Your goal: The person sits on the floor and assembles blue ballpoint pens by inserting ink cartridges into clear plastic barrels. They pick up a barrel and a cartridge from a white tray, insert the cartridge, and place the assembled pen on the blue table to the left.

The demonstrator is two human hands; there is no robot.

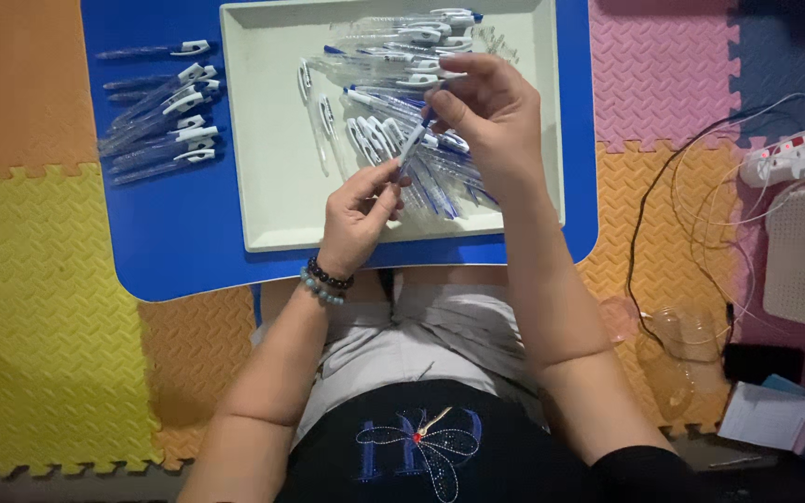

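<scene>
Pen [412, 142] sits pinched between my left hand [358, 216] and right hand [488, 116], above the tray [277, 200]. From the head view I count a small finished row of pens [160, 114] on the blue surface [179, 251]; the loose heap [402, 84] in the tray looks bigger.

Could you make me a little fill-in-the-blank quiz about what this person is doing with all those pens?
1. Both the left hand and the right hand hold one ____ between them.
2. The loose pen parts lie in a pale ____.
3. The row of pens outside it lies on the ____ table top.
4. The beaded bracelets sit on the ____ wrist.

Missing words: pen; tray; blue; left
</scene>
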